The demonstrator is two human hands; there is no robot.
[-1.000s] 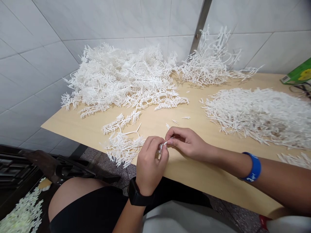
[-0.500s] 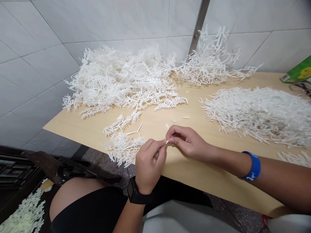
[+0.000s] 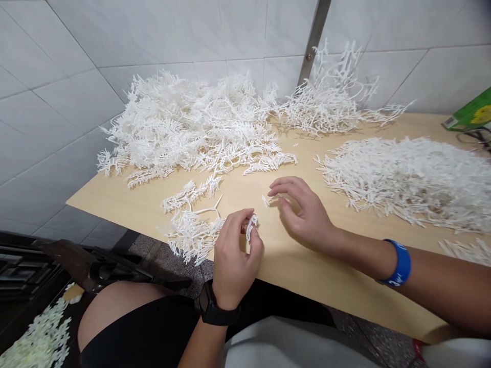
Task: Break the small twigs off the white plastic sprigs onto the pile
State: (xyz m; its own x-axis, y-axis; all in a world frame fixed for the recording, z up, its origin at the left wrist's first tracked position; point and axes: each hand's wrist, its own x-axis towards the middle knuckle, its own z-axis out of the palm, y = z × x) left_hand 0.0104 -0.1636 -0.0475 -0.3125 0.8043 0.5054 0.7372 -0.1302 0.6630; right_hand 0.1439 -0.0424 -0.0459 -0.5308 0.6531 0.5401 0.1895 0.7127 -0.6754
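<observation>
Between the thumb and index finger of my left hand (image 3: 236, 250) is a small white branched plastic piece (image 3: 251, 227). My right hand (image 3: 305, 212) hovers over the table to the right, fingers apart and thumb away from them, with nothing visibly held. Small loose white bits (image 3: 265, 201) lie on the table just left of its fingertips. A cluster of white plastic sprigs (image 3: 194, 235) rests beside my left hand, and another short sprig (image 3: 187, 197) lies behind it.
A large heap of white branched sprigs (image 3: 184, 122) covers the table's back left. Bare white stems (image 3: 330, 102) lean against the tiled wall. A flat pile of white pieces (image 3: 414, 179) lies at right, near a green packet (image 3: 470, 112). The table's front edge runs below my hands.
My right hand has come away from my left, moving right and back, and its fingers have spread. My left hand keeps the white piece, now turned more upright.
</observation>
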